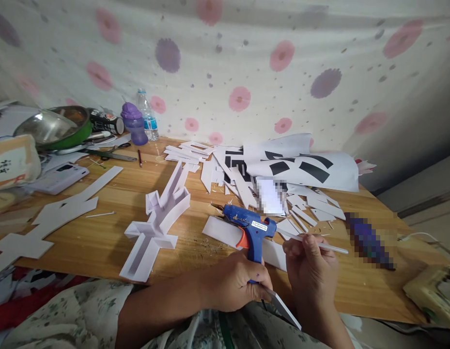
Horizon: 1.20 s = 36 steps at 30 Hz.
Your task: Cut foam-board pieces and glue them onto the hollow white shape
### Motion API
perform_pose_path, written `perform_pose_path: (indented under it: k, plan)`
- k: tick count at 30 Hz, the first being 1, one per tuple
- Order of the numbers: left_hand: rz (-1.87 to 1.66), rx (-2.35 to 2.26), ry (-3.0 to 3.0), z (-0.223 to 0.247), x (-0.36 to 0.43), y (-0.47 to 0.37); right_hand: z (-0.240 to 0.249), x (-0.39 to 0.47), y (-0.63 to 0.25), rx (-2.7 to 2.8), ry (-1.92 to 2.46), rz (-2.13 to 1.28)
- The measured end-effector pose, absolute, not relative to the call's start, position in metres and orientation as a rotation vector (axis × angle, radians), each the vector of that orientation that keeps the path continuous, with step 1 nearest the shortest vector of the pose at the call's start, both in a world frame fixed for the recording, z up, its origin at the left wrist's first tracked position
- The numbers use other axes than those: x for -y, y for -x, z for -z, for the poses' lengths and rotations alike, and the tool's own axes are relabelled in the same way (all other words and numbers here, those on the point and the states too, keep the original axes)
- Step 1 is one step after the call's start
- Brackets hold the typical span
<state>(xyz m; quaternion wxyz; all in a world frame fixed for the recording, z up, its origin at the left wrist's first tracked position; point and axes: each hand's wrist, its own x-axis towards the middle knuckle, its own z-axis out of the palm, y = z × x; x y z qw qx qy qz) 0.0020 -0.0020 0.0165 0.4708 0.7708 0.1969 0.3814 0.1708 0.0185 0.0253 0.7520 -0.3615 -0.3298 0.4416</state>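
Observation:
My left hand is closed round the handle of a blue hot glue gun, whose nozzle points left. A narrow white strip sticks out below that same hand. Between the thumb and fingers of my right hand is a translucent glue stick, its front end at the back of the gun. Left of the gun stands a white foam-board shape with raised walls. Under the gun lies a flat white strip.
Flat white cut-out lies at the left. Scraps and printed sheets cover the back. A purple cup, water bottle and green pan stand back left. A pale yellow object sits at the right edge.

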Motion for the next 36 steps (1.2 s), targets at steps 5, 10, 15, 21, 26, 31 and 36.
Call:
perform_pose_path:
  k: [5,10,15,21,26,31,36]
  plan:
    - [-0.971,-0.486,-1.885,-0.018,0.002,-0.002,-0.021,-0.016,-0.161,0.757,0.79,-1.02]
    - [-0.915,-0.529,-1.88,-0.02,0.001,-0.001,-0.02,0.002,-0.148,1.053,0.884,-1.411]
    - [-0.839,-0.525,-1.916,-0.02,-0.002,0.0,-0.02,0.007,-0.148,0.982,0.922,-1.542]
    - [-0.816,-0.58,-1.892,-0.024,0.003,0.004,-0.02,0.007,-0.144,0.912,0.913,-1.557]
    - [-0.741,-0.733,-1.79,-0.029,0.02,0.015,-0.025,0.012,-0.133,0.832,0.853,-1.603]
    - [-0.835,-0.839,-1.773,-0.032,0.034,0.025,-0.031,0.017,-0.12,0.811,0.824,-1.668]
    - [-0.793,-0.932,-1.749,-0.034,0.044,0.031,-0.038,0.023,-0.111,0.928,0.776,-1.726]
